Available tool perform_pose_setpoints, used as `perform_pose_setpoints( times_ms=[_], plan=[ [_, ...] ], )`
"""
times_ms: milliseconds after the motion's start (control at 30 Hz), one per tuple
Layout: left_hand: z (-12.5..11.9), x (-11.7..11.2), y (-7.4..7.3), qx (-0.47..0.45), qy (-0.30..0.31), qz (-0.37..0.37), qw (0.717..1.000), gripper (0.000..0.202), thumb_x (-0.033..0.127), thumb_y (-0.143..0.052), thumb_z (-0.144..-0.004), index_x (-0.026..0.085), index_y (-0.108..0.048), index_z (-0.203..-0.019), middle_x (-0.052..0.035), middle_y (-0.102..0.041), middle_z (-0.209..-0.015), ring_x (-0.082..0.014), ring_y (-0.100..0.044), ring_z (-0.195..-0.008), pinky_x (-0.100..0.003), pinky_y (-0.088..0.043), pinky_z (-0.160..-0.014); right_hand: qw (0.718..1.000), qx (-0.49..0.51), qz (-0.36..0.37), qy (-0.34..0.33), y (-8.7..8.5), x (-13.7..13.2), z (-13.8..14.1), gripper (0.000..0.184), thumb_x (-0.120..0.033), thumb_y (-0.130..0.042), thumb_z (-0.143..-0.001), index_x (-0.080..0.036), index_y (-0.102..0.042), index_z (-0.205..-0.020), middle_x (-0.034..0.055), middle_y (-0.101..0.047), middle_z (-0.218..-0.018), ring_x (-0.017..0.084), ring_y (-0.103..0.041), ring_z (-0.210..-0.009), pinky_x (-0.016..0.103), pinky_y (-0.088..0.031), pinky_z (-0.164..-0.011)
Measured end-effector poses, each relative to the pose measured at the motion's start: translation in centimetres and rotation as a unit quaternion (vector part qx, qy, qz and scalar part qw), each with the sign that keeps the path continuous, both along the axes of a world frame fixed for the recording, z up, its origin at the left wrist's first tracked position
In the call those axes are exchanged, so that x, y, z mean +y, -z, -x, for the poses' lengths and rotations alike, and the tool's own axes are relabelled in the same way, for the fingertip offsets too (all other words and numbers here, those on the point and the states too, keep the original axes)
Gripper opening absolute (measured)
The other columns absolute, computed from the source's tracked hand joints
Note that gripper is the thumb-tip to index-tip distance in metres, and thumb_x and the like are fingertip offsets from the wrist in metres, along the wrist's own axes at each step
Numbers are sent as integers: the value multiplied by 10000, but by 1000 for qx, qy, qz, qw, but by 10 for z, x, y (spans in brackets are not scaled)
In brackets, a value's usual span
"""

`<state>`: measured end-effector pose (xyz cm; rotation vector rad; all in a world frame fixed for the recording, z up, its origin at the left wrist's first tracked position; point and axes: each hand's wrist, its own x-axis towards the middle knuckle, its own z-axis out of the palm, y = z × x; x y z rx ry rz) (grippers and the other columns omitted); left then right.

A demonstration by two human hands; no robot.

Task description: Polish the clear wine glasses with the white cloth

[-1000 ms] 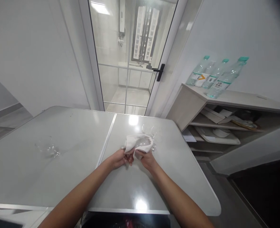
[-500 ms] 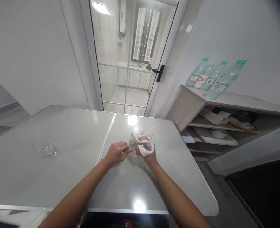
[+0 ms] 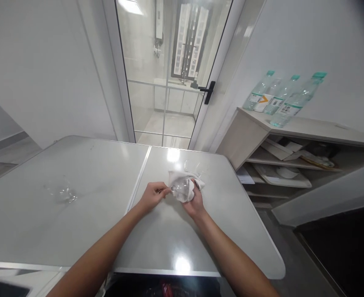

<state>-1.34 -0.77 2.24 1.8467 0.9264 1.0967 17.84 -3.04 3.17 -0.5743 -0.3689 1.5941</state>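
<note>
My left hand is closed with its fingers pinched at the narrow end of a clear wine glass, which lies tilted sideways above the table. A white cloth wraps behind and beneath the bowl. My right hand grips this cloth against the glass from the right, its thumb on the near side. Part of the stem and base is hidden by the left fingers.
Clear glassware lies on the left half of the pale table. More clear glass rims show just behind the cloth. Several plastic bottles stand on a wooden shelf unit at right. A glass door is beyond the table.
The cloth has spread from a folded loop around my right hand to a wrap around the glass bowl, which now shows. My left hand stays at the narrow end.
</note>
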Motion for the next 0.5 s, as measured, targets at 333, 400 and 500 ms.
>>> perform_pose_setpoints(
  times_ms=[333,400,500],
  plan=[
    [-21,-4,10,-150,76,270,948,554,626,-699,-887,148,-663,-1163,-95,-737,-963,-246,-721,-896,-380,-593,-820,975,-207,-82,11,23,-2,9,473,-621,-804,-808,-233,-723,-1065,61,-771,-1073,260,-696,-1076,379,-572,-918],
    [-22,-5,15,-135,65,265,953,584,618,-698,-889,145,-650,-1229,-119,-740,-1067,-271,-712,-972,-395,-583,-851,959,-273,-82,-5,32,-1,8,527,-684,-768,-806,-212,-724,-1037,78,-764,-1045,260,-694,-1017,382,-568,-886],
    [-22,-3,20,-106,29,228,967,552,565,-717,-884,150,-651,-1242,-123,-740,-1110,-302,-692,-1046,-439,-563,-915,929,-357,-89,-32,42,2,7,543,-674,-795,-783,-180,-725,-998,91,-756,-984,242,-682,-925,376,-551,-864]
  ],
)
